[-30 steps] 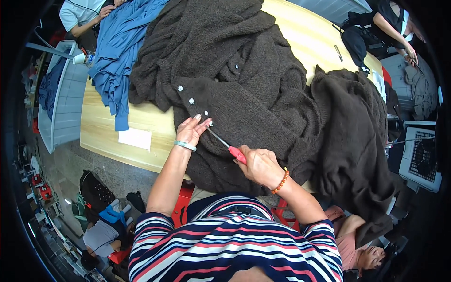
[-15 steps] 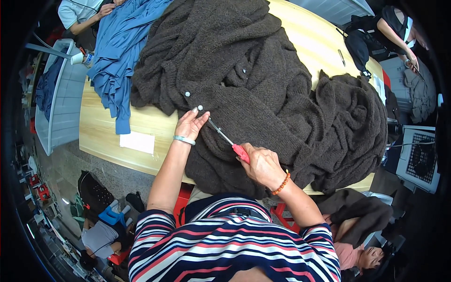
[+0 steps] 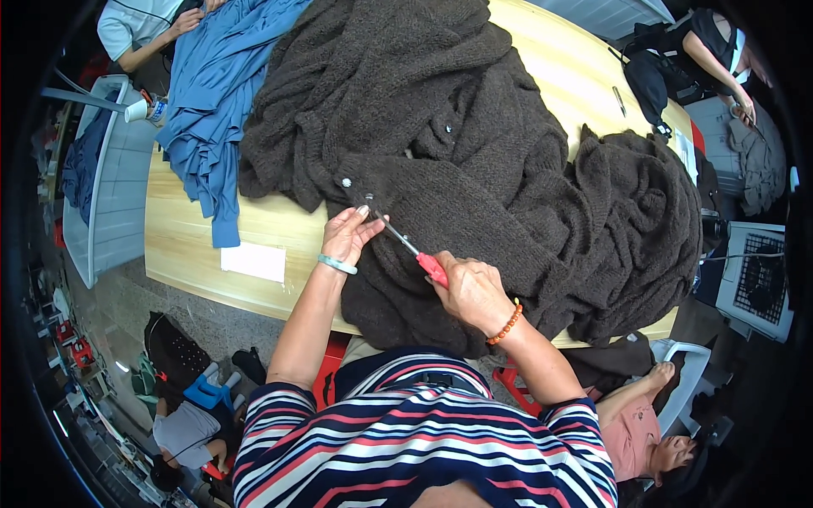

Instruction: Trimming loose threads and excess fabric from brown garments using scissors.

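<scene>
brn knit (image 3: 487, 190): prob. soft, floppy, hvy in bulk; best pinched at edge nr btns (image 3: 346, 183) | R hand (image 3: 472, 292) gripping red-hndl tool (image 3: 432, 268) | L hand (image 3: 344, 240) at edge, pinch unclear

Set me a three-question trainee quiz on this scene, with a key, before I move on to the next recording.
1. Choose one. The right hand holds: A) a round white cup; B) a slim metal tool with a red handle; C) crumpled blue fabric.
2. True or false: the left hand is nearer the tool's metal end than its handle.
3. Short answer: what colour is the thick, coarsely knitted fabric beneath the tool?

Key: 1. B. 2. True. 3. Dark brown.
</scene>
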Demonstrator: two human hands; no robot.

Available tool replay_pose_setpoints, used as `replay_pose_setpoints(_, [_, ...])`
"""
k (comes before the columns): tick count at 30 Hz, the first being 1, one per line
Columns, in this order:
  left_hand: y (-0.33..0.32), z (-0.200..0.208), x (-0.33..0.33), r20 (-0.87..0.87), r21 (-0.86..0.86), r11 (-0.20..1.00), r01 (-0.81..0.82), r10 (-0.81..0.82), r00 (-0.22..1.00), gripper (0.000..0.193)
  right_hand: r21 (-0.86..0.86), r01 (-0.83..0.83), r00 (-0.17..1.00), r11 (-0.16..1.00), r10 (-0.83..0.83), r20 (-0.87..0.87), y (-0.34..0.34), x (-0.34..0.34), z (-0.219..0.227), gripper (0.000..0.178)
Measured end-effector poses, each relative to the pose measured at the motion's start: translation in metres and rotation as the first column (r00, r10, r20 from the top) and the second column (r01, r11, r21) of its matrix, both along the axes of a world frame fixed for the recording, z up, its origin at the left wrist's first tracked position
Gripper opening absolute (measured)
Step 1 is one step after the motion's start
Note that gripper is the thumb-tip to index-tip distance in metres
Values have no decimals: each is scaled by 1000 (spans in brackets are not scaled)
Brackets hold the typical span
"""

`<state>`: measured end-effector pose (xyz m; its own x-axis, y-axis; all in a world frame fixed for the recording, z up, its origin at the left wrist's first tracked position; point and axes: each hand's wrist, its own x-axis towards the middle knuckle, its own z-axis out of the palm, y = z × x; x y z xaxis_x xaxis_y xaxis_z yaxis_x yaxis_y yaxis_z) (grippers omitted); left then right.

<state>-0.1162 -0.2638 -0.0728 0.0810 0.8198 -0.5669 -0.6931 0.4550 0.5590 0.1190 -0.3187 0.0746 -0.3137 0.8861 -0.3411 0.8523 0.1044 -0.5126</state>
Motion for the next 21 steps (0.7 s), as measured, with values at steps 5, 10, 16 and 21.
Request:
replay_pose_setpoints(5, [27, 8, -21, 122, -93, 993, 71, -60, 991, 31, -4, -19, 997, 1000, 19, -78, -2, 3, 1, 25])
replay_pose_setpoints(10, [53, 2, -31, 185, -72, 997, 1, 13, 983, 23, 30, 7, 995, 1000, -4, -101, 2, -4, -1, 25])
replay_pose_setpoints(16, [49, -11, -20, 74, 46, 998, -39, 36, 997, 9, 19, 46, 998, 999, -45, -32, 11, -17, 0, 25])
replay_pose_setpoints(21, [38, -8, -16, -2, 65, 996, 54, -54, 999, 7, 99, 78, 997, 992, -78, -1, 21, -29, -2, 24])
